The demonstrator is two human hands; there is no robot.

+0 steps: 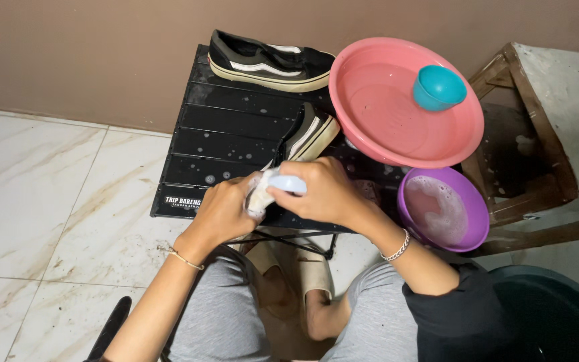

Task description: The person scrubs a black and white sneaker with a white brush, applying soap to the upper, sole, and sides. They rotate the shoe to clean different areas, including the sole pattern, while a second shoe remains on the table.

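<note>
Nearest the camera are the knees in grey pants, and between them a pair of feet in tan sandals (289, 281) on the marble floor (35, 201), so the person sits low with the work right above the lap.

Both hands meet at the near edge of the black slatted tabletop (236, 127). The left hand (222, 211) is wrapped around a whitish piece, looks like a shoe insole or a cloth (261, 194), can't tell which since the fingers cover most of it. The right hand (326, 191) is closed over a small pale-blue brush (288, 182) pressed down on that piece from the 2 o'clock side. One hand pins, the other scrubs; that grip keeps the floppy thing from sliding.

At about 3 o'clock from the hands a purple bowl (443, 209) of foamy water sits just beside the right wrist, an easy dip for the brush hand.

Just beyond the hands, at 12 o'clock, a black sneaker (313, 131) lies tipped toward the person. The slats are dotted with wet spots and suds.

Further out at 1 o'clock a big pink basin (383, 127) overlaps the tabletop's right edge, with a teal cup (439, 87) in it. Its far side leans toward a worn wooden chair (544, 114).

Farthest, at 12 o'clock by the brown wall (102, 47), the second sneaker (269, 62) rests side-on, parked clear of the mess.
</note>
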